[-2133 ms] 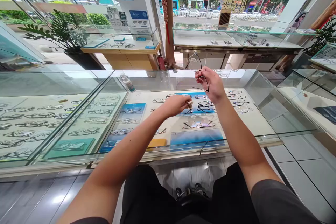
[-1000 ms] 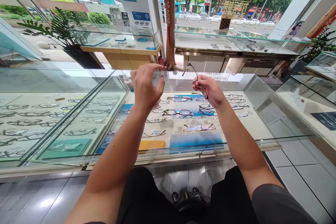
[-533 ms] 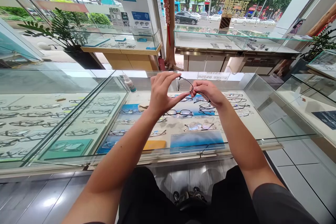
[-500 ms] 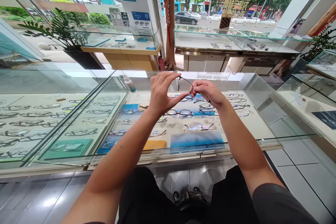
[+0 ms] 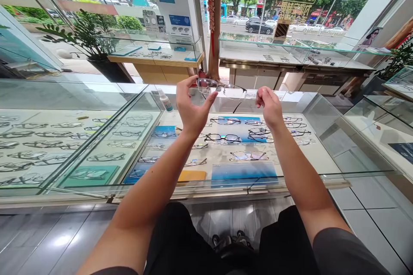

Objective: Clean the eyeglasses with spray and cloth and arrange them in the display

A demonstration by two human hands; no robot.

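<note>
"Where are the glasses (image 5: 220, 87)?"

"Up in the air, over the far edge of the bench (image 5: 318, 167), in the left hand (image 5: 192, 109). Its thumb and forefinger are spread well apart, with the frame caught between them."

"And the right hand (image 5: 271, 105)?"

"Just off the free end of the frame, not touching it. The fingers are curled in and bunched against the thumb. I see nothing in there, though I can't tell whether something small is tucked inside."

"What stage would you call this?"

"A one-handed hold, I'd say, with the pair raised for handling. Any move from here seems to call for a steady left grip, and a light touch on those thin rims if the right hand comes in."

"Is there room for that?"

"Between the hands, yes, a fair gap. The bench's right edge is well apart from the right hand too. The left is tighter: that spray bottle (image 5: 165, 101) stands near the far edge, just beside the knuckles."

"And lower down?"

"Rows of display frames (image 5: 222, 138), then a blue card (image 5: 244, 172) and a yellow case (image 5: 192, 175) along the near edge. Both forearms cross above that edge, so a dropped elbow could knock the glass."
</note>
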